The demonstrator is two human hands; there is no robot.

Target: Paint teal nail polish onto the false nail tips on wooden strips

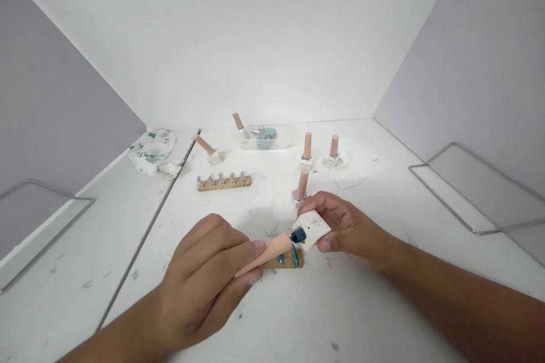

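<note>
My left hand (204, 281) pinches the long peach cap (266, 252) of a nail polish bottle. My right hand (344, 227) grips the small white square bottle (313, 228), tilted on its side, with its teal-stained neck (298, 235) meeting the cap. Just below the bottle, on the white table, lies a wooden strip (286, 261) carrying teal-painted nail tips, partly hidden by the cap and my left fingers.
A second wooden strip (223, 182) with unpainted tips lies further back. Three peach-capped bottles (305, 153) (332, 153) (301, 186) stand behind my hands, another (208, 149) leans at left. A clear tray (264, 139) holds more bottles. Stained tissue (153, 150) lies at far left, a white sheet (355, 167) at right.
</note>
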